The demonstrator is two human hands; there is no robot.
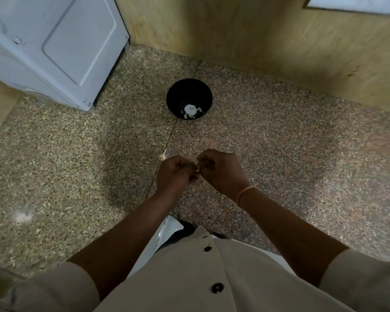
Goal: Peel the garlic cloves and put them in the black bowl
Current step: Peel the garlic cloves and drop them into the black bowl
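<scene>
A black bowl (189, 95) stands on the speckled stone counter (77, 154), with a few pale peeled garlic cloves (190, 110) at its bottom. Nearer to me, my left hand (175, 173) and my right hand (221, 170) meet with curled fingers. Between their fingertips they pinch a small garlic clove (196, 167), mostly hidden, with a bit of pale skin showing. A garlic bulb with a short stem (162, 156) lies on the counter just beyond my left hand.
A white appliance (54, 46) stands at the back left of the counter. A wooden wall panel (257, 34) runs along the back and right. The counter's front edge is at my body, where my beige buttoned shirt (212, 278) shows.
</scene>
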